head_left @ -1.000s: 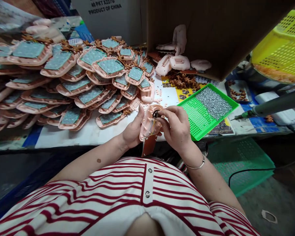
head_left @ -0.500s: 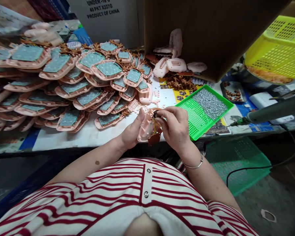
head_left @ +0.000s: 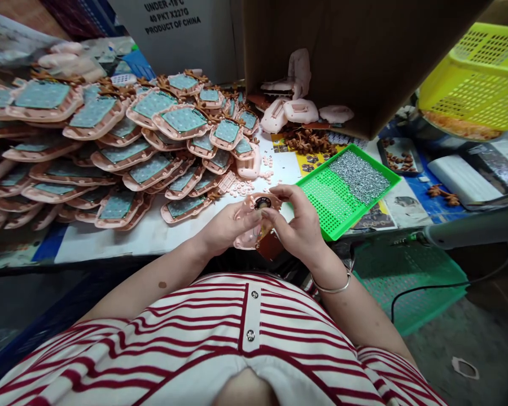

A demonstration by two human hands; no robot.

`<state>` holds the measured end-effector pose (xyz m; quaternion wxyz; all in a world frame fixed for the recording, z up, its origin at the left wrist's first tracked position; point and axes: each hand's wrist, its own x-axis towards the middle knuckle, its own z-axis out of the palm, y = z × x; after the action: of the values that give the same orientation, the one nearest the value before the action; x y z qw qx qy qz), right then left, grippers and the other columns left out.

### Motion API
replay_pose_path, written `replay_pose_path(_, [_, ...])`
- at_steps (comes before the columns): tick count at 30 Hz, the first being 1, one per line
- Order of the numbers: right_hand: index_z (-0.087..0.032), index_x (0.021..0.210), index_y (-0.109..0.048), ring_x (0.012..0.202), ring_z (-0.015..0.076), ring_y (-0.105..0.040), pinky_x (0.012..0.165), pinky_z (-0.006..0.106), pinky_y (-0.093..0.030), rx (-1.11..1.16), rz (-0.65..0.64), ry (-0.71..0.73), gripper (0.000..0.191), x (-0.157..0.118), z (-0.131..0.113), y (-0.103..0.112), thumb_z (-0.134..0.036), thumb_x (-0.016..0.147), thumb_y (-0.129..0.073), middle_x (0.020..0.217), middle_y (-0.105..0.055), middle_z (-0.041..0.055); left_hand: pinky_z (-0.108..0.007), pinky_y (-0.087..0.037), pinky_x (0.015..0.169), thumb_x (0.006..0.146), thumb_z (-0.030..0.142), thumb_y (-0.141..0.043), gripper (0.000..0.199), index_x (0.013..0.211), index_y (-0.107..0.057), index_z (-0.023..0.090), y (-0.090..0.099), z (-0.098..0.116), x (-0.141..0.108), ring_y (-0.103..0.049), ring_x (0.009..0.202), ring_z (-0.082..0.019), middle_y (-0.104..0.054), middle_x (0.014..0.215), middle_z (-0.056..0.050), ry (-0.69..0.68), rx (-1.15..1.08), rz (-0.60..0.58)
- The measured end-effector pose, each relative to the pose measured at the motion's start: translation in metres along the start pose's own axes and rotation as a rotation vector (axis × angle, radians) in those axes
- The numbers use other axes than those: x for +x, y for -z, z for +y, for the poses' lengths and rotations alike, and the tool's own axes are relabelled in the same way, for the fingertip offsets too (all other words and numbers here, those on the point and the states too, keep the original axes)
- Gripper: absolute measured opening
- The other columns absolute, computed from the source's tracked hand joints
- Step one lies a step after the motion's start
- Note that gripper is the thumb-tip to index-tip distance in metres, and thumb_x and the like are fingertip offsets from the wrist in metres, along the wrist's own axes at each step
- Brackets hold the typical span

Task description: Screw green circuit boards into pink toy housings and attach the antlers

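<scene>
Low over the table's front edge, my left hand (head_left: 222,228) is closed around the left side of a pink plastic shell (head_left: 244,241), its thumb laid across the inside. A round black speaker (head_left: 262,203) sits face up in the far end of that shell. My right hand (head_left: 300,223) grips the shell's right side, with its thumb tip by the speaker's near edge and its index finger at the far rim. From thin wires a brown circuit board (head_left: 270,247) hangs below the shell, between my hands. My fingers hide part of the shell.
Pink shells with teal screens (head_left: 182,121) are stacked at left. A green tray (head_left: 336,228) of small screws lies right of my hands. Behind stands an open carton (head_left: 322,51) with pink shells (head_left: 300,111). A grey screwdriver-like tool (head_left: 461,232) juts in from the right.
The black part pinched in my right fingers now sits flat in the shell. My left thumb has folded inward over the shell. The grey tool has shifted down and right, uncovering brown pieces.
</scene>
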<state>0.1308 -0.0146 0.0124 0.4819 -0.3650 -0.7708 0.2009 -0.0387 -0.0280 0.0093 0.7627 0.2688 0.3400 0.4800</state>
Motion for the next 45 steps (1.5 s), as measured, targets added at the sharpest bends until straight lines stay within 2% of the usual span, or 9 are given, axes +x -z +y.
replay_pose_path(5, [-0.025, 0.132, -0.050, 0.109, 0.0221, -0.063, 0.099, 0.044, -0.053, 0.062, -0.019, 0.092, 0.041, 0.001, 0.001, -0.003, -0.021, 0.092, -0.058, 0.125, -0.065, 0.0104, -0.027, -0.054, 0.075, 0.072, 0.032, -0.085, 0.032, 0.097, -0.076, 0.014, -0.004, 0.010, -0.003, -0.070, 0.077, -0.017, -0.076, 0.088, -0.005, -0.104, 0.292, -0.029])
replay_pose_path(11, [-0.030, 0.157, -0.019, 0.110, 0.0223, -0.067, 0.092, 0.039, -0.058, 0.614, -0.355, -0.292, 0.101, -0.016, 0.012, -0.004, -0.045, 0.078, -0.079, 0.123, -0.067, 0.0097, -0.027, -0.054, 0.077, 0.072, 0.039, -0.085, 0.033, 0.094, -0.075, 0.016, -0.002, 0.025, 0.007, -0.069, 0.077, -0.015, -0.075, 0.089, -0.004, -0.327, 0.259, 0.099])
replay_pose_path(13, [-0.031, 0.158, -0.018, 0.093, 0.0182, -0.070, 0.083, 0.034, -0.059, 0.677, -0.437, -0.390, 0.096, -0.025, 0.010, -0.002, -0.042, 0.083, -0.075, 0.104, -0.072, 0.0048, -0.027, -0.053, 0.079, 0.071, 0.038, -0.086, 0.036, 0.096, -0.074, 0.016, 0.004, 0.030, 0.014, -0.069, 0.080, -0.015, -0.075, 0.091, -0.004, -0.397, 0.253, 0.128])
replay_pose_path(17, [-0.028, 0.128, -0.066, 0.100, 0.0161, -0.068, 0.091, 0.032, -0.056, 0.710, -0.479, -0.360, 0.038, -0.027, -0.002, 0.016, -0.037, 0.091, -0.066, 0.111, -0.073, 0.0062, -0.025, -0.051, 0.075, 0.064, 0.035, -0.089, 0.038, 0.091, -0.073, 0.014, 0.017, 0.027, 0.025, -0.066, 0.076, -0.014, -0.074, 0.086, -0.003, -0.351, 0.283, 0.186])
replay_pose_path(21, [-0.024, 0.122, -0.070, 0.106, 0.0197, -0.069, 0.093, 0.032, -0.055, 0.768, -0.584, -0.239, 0.058, -0.007, -0.016, 0.037, -0.047, 0.071, -0.085, 0.117, -0.073, 0.0074, -0.025, -0.049, 0.065, 0.062, 0.032, -0.088, 0.032, 0.083, -0.072, 0.013, 0.018, 0.012, 0.023, -0.062, 0.065, -0.013, -0.072, 0.075, -0.003, -0.096, 0.248, 0.103])
replay_pose_path(26, [-0.022, 0.093, -0.077, 0.071, 0.0121, -0.066, 0.065, 0.024, -0.052, 0.377, -0.209, -0.228, 0.021, 0.015, -0.021, 0.031, -0.038, 0.080, -0.078, 0.084, -0.076, 0.0022, -0.025, -0.046, 0.060, 0.058, 0.026, -0.086, 0.027, 0.075, -0.071, 0.012, 0.012, 0.000, 0.015, -0.061, 0.060, -0.013, -0.070, 0.069, -0.003, 0.102, 0.181, -0.006])
replay_pose_path(30, [-0.018, 0.065, -0.069, 0.049, 0.0069, -0.046, 0.050, 0.023, -0.038, 0.278, 0.061, -0.323, 0.036, 0.022, -0.015, 0.018, -0.049, 0.081, -0.074, 0.053, -0.058, -0.0042, -0.028, -0.048, 0.059, 0.070, 0.044, -0.080, 0.037, 0.081, -0.072, 0.009, 0.012, -0.004, 0.012, -0.063, 0.059, -0.017, -0.070, 0.070, -0.007, 0.232, 0.146, -0.155])
replay_pose_path(33, [-0.018, 0.054, -0.057, 0.044, 0.0055, -0.038, 0.046, 0.023, -0.031, 0.289, 0.152, -0.433, 0.049, 0.023, -0.010, 0.013, -0.056, 0.081, -0.071, 0.044, -0.047, -0.0065, -0.031, -0.051, 0.060, 0.071, 0.058, -0.077, 0.051, 0.087, -0.070, 0.010, 0.013, -0.006, 0.010, -0.066, 0.061, -0.020, -0.070, 0.073, -0.008, 0.240, 0.083, -0.184])
replay_pose_path(45, [-0.020, 0.054, -0.051, 0.035, 0.0052, -0.042, 0.038, 0.023, -0.027, 0.366, 0.281, -0.586, 0.051, 0.018, -0.005, 0.001, -0.057, 0.084, -0.067, 0.042, -0.051, -0.0068, -0.026, -0.048, 0.068, 0.065, 0.027, -0.088, 0.038, 0.091, -0.067, 0.011, 0.003, -0.009, 0.007, -0.064, 0.069, -0.014, -0.068, 0.080, -0.003, 0.103, 0.216, -0.180])
